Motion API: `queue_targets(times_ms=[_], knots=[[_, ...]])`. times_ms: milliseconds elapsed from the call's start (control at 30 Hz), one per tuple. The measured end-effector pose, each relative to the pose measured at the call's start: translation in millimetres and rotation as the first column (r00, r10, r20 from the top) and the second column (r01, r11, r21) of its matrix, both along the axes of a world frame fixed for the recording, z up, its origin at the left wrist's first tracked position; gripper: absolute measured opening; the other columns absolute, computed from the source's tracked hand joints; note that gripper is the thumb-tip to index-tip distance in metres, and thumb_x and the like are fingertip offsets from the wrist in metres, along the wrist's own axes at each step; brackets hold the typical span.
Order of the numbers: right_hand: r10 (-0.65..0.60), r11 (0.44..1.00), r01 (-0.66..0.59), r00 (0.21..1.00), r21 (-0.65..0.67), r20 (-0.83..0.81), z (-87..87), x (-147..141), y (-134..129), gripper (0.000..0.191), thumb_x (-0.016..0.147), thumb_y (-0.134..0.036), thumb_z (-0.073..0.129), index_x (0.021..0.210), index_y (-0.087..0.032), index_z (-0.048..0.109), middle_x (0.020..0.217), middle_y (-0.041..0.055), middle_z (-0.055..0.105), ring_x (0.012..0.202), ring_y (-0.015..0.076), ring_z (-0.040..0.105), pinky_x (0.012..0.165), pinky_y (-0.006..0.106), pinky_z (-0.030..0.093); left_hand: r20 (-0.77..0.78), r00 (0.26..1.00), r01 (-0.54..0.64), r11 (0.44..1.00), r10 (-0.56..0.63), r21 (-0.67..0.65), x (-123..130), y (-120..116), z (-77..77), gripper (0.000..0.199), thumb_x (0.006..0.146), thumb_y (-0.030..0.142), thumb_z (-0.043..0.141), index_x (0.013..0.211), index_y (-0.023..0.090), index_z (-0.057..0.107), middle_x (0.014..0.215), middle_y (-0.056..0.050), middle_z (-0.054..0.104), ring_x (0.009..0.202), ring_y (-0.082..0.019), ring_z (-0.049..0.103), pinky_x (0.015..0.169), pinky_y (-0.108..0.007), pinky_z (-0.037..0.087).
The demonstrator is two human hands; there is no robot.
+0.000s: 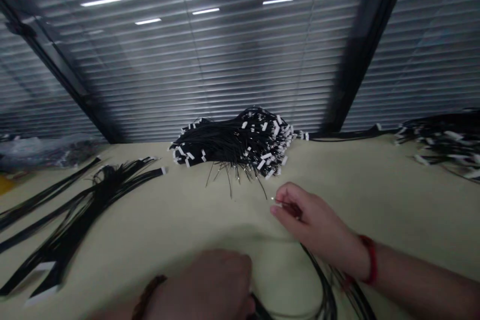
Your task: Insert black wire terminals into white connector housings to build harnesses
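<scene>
My right hand [311, 222], with a red band at the wrist, is closed in a pinch above the table. Thin dark wire ends stick out between its thumb and fingertips, one with a small bright tip. From under this hand a bundle of black cables [326, 290] curves down to the bottom edge. My left hand [210, 285], somewhat blurred, is a closed fist at the bottom centre, lower than the right. A black cable [261, 308] comes out beside its lower fingers; the grip itself is mostly hidden.
A big pile of black cables [232, 142] with white connectors lies against the window blinds [240, 60]. Flat black cables [93, 200] spread across the pale table [180, 220] on the left. Another cable heap [450, 142] and a clear plastic bag [48, 152] sit at the sides.
</scene>
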State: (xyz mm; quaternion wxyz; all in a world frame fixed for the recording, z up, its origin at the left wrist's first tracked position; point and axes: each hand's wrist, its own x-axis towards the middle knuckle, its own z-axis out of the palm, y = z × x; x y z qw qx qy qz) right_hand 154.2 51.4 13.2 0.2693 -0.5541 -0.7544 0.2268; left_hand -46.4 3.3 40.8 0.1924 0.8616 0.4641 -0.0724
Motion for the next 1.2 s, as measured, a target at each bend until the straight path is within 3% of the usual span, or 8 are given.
queue_targets(times_ms=[100,200,267,467,600,733,900,1200], knots=[[-0.069,0.997,0.074,0.946,-0.003,0.318,17.8,20.1,10.6,0.019,0.083,-0.029,0.057,0.092,-0.013,0.053,0.077,0.0002,0.052,0.070,0.0129,0.051,0.068,0.031,0.043,0.018,1.000,0.011,1.000,-0.012,0.013,11.8,12.9,10.2,0.018,0.080,0.017,0.043,0.081,0.016,0.061,0.082,-0.011,0.066,0.070,-0.024,0.059,0.062,-0.036,0.041],[-0.033,0.992,0.093,0.854,-0.090,0.520,27.7,37.7,14.9,0.022,0.086,-0.034,0.055,0.090,-0.012,0.057,0.087,0.0035,0.057,0.079,0.0144,0.055,0.073,0.034,0.046,0.328,0.940,-0.063,0.993,0.092,-0.098,10.1,23.6,3.1,0.013,0.079,0.018,0.045,0.076,0.018,0.057,0.071,-0.003,0.059,0.061,-0.017,0.050,0.057,-0.031,0.036],[0.002,0.983,0.106,0.806,-0.148,0.592,29.7,44.5,15.0,0.024,0.087,-0.034,0.053,0.096,-0.012,0.057,0.093,0.0050,0.058,0.081,0.0147,0.056,0.074,0.034,0.048,0.470,0.848,-0.109,0.948,0.245,-0.299,7.0,30.4,-7.9,0.010,0.077,0.017,0.049,0.083,0.019,0.057,0.062,0.004,0.052,0.053,-0.013,0.045,0.050,-0.026,0.031],[0.071,0.968,0.104,0.761,-0.229,0.645,26.5,44.1,16.1,0.024,0.088,-0.032,0.054,0.101,-0.012,0.057,0.100,0.0067,0.058,0.089,0.0169,0.057,0.079,0.037,0.047,0.503,0.737,-0.084,0.799,0.452,-0.595,8.1,45.4,-27.4,0.017,0.076,0.029,0.053,0.084,0.014,0.059,0.053,0.008,0.045,0.039,-0.007,0.036,0.037,-0.020,0.026],[0.114,0.971,0.011,0.858,-0.240,0.500,25.9,35.3,18.0,0.020,0.087,-0.030,0.055,0.095,-0.012,0.058,0.097,0.0058,0.058,0.090,0.0174,0.056,0.081,0.039,0.046,0.553,0.631,-0.042,0.735,0.545,-0.677,9.0,48.4,-31.7,0.026,0.073,0.037,0.061,0.085,0.013,0.063,0.054,0.006,0.049,0.042,-0.007,0.041,0.040,-0.020,0.031],[0.251,0.932,-0.214,0.963,-0.293,0.097,27.2,19.3,14.6,0.017,0.087,-0.025,0.055,0.097,-0.012,0.057,0.088,0.0027,0.060,0.079,0.0135,0.059,0.073,0.032,0.049,0.589,0.506,-0.006,0.686,0.630,-0.728,11.7,45.9,-38.4,0.030,0.069,0.040,0.067,0.083,0.014,0.064,0.057,0.005,0.051,0.044,-0.007,0.044,0.041,-0.021,0.035],[0.220,0.898,-0.308,0.933,-0.314,-0.286,10.5,-1.6,3.4,0.007,0.085,-0.017,0.053,0.090,-0.011,0.053,0.078,0.0002,0.060,0.069,0.0098,0.057,0.061,0.022,0.045,0.627,0.372,0.019,0.670,0.684,-0.742,15.5,41.7,-41.9,0.025,0.069,0.036,0.069,0.077,0.013,0.063,0.059,0.004,0.052,0.044,-0.006,0.043,0.042,-0.020,0.034],[0.081,0.885,-0.268,0.894,-0.381,-0.441,-1.4,-3.6,0.5,0.006,0.078,-0.018,0.051,0.075,-0.015,0.046,0.062,-0.0024,0.050,0.056,0.0081,0.043,0.050,0.020,0.032,0.594,0.260,0.057,0.602,0.761,-0.796,15.8,44.5,-42.2,0.022,0.071,0.031,0.071,0.079,0.011,0.064,0.061,0.003,0.054,0.044,-0.003,0.041,0.044,-0.018,0.027]])
